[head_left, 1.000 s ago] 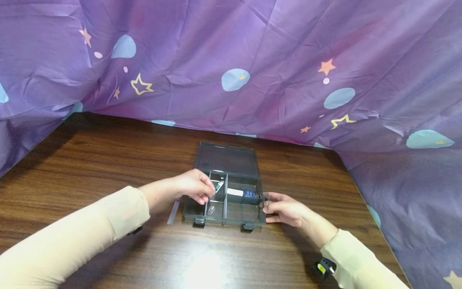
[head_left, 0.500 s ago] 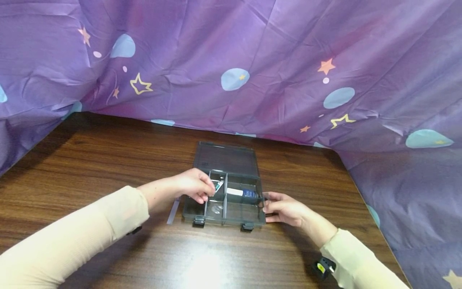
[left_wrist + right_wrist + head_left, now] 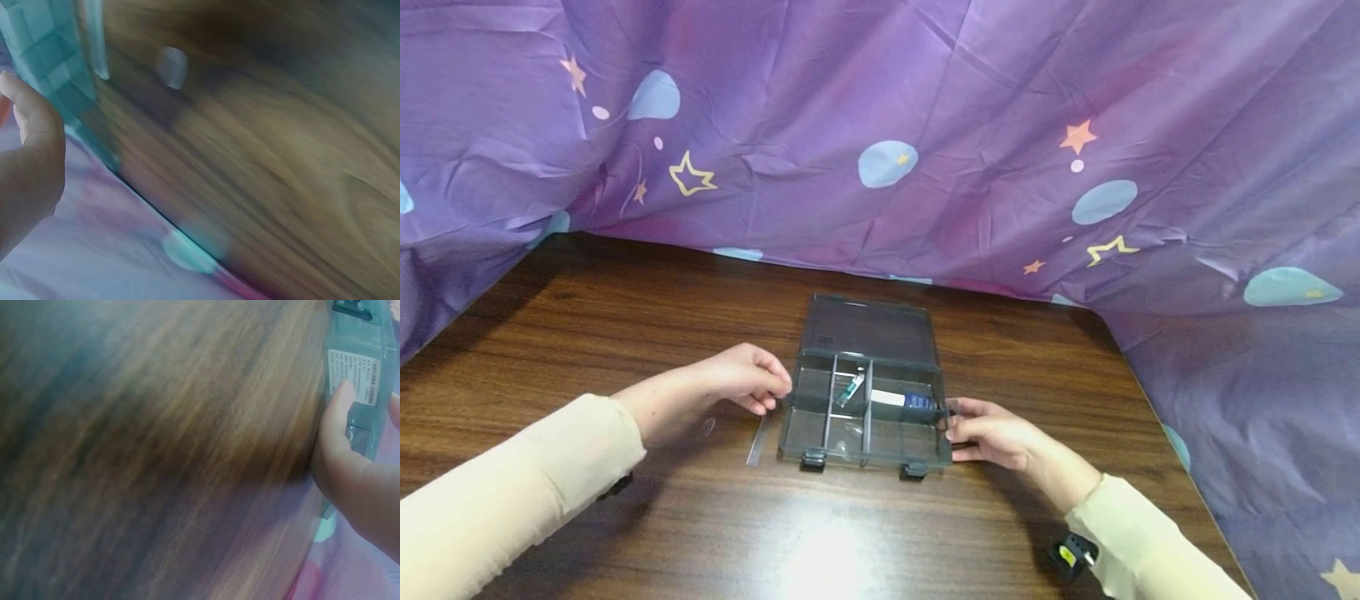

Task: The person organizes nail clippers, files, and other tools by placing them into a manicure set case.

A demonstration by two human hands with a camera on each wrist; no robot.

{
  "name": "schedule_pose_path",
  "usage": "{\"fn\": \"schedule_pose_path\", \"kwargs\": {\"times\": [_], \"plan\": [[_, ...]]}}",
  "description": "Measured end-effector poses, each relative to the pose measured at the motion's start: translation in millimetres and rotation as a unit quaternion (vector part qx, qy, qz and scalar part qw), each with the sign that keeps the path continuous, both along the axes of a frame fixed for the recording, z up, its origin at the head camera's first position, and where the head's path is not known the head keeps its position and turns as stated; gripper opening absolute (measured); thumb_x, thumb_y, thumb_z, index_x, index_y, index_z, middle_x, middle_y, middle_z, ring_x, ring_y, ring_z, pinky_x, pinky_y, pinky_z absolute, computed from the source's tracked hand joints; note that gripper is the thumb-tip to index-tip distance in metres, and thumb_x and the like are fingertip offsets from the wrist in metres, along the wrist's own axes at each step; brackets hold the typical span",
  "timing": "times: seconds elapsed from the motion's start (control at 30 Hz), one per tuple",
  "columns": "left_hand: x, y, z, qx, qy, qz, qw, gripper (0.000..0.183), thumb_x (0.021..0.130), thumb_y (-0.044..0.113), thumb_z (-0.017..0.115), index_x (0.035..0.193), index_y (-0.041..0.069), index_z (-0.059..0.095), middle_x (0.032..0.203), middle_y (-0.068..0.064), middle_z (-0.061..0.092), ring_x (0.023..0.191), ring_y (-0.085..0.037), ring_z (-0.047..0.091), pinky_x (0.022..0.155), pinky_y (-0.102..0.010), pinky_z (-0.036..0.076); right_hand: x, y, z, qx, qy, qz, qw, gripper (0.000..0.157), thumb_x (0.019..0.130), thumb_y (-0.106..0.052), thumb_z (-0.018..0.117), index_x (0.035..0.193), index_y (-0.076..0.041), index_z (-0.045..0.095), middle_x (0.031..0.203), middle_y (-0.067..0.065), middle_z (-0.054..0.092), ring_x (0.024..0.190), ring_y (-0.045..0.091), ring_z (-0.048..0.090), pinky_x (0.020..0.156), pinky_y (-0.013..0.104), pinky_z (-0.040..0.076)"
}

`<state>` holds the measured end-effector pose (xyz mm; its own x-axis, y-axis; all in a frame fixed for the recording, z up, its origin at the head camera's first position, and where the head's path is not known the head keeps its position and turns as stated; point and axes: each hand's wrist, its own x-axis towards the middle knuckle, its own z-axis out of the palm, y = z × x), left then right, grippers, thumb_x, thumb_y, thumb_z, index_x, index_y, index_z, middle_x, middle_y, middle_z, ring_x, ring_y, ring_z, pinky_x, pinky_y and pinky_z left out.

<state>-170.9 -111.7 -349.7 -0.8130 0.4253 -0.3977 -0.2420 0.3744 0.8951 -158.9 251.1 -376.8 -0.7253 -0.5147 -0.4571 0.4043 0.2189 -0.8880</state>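
Note:
A grey see-through compartment box (image 3: 904, 439) lies on the table with its lid (image 3: 871, 327) folded back. My right hand (image 3: 1000, 435) grips its right wall; in the right wrist view the thumb (image 3: 340, 412) lies across a printed label (image 3: 353, 375). Just off the left wall hovers my left hand (image 3: 748, 379), fingers loosely bent, with nothing visible in them. In the middle column rests a small green-and-white stick (image 3: 852, 388). To its right lies a white and dark blue tube-like thing (image 3: 917, 402). Something clear and roundish (image 3: 853, 430) shows in the front middle cell.
A clear flat strip (image 3: 758, 440) lies left of the box. Farther left, near the left forearm, is a small clear roundish piece (image 3: 172, 67) on the table. Two black latches (image 3: 913, 472) stick out at the box front. A purple patterned cloth (image 3: 880, 225) hangs behind the table.
My left hand has drawn back leftward out of the box, so the green-and-white stick and the left column now show fully. The right hand stays at the box wall.

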Motion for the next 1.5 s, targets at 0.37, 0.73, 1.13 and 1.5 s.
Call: {"fn": "schedule_pose_path", "kwargs": {"times": [0.37, 0.73, 1.13, 1.5], "plan": [[7.3, -49.8, -5.2, -0.056, -0.002, 0.011, 0.9984, 0.016, 0.084, 0.008, 0.057, 0.095, -0.003, 0.058, 0.064, 0.006, 0.056, 0.054, 0.000, 0.053, 0.053, -0.014, 0.051, -1.1, -0.2, 0.4, -0.003, -0.002, 0.002, 1.000, 0.073, 0.081, 0.000, 0.051, 0.140, 0.012, 0.010, 0.094, -0.006, 0.054, 0.085, 0.005, 0.058, 0.077, 0.024, 0.055], [14.6, -74.4, -15.5, -0.067, -0.017, 0.027, 0.9972, 0.009, 0.084, 0.006, 0.056, 0.090, -0.001, 0.057, 0.061, 0.007, 0.055, 0.052, 0.000, 0.054, 0.051, -0.014, 0.050, -0.8, 0.7, -0.2, -0.002, -0.004, 0.001, 1.000, 0.073, 0.081, -0.002, 0.054, 0.140, 0.011, 0.013, 0.089, -0.008, 0.052, 0.083, 0.004, 0.055, 0.076, 0.024, 0.054], [27.0, -75.1, -26.6, -0.106, -0.003, 0.022, 0.9941, 0.007, 0.080, 0.006, 0.059, 0.082, -0.001, 0.061, 0.057, 0.006, 0.055, 0.047, -0.001, 0.054, 0.047, -0.015, 0.049, -0.2, 0.1, 0.0, -0.006, -0.006, 0.002, 1.000, 0.072, 0.082, -0.001, 0.051, 0.141, 0.010, 0.011, 0.091, -0.009, 0.057, 0.083, 0.005, 0.057, 0.076, 0.023, 0.054], [29.1, -63.6, -27.2, -0.161, 0.042, 0.030, 0.9856, 0.003, 0.077, 0.003, 0.060, 0.074, 0.000, 0.061, 0.051, 0.005, 0.053, 0.045, -0.001, 0.052, 0.045, -0.016, 0.050, -0.6, 0.4, 0.3, -0.003, -0.006, 0.004, 1.000, 0.075, 0.082, -0.003, 0.055, 0.141, 0.011, 0.012, 0.088, -0.009, 0.051, 0.085, 0.005, 0.056, 0.078, 0.024, 0.054]]}}
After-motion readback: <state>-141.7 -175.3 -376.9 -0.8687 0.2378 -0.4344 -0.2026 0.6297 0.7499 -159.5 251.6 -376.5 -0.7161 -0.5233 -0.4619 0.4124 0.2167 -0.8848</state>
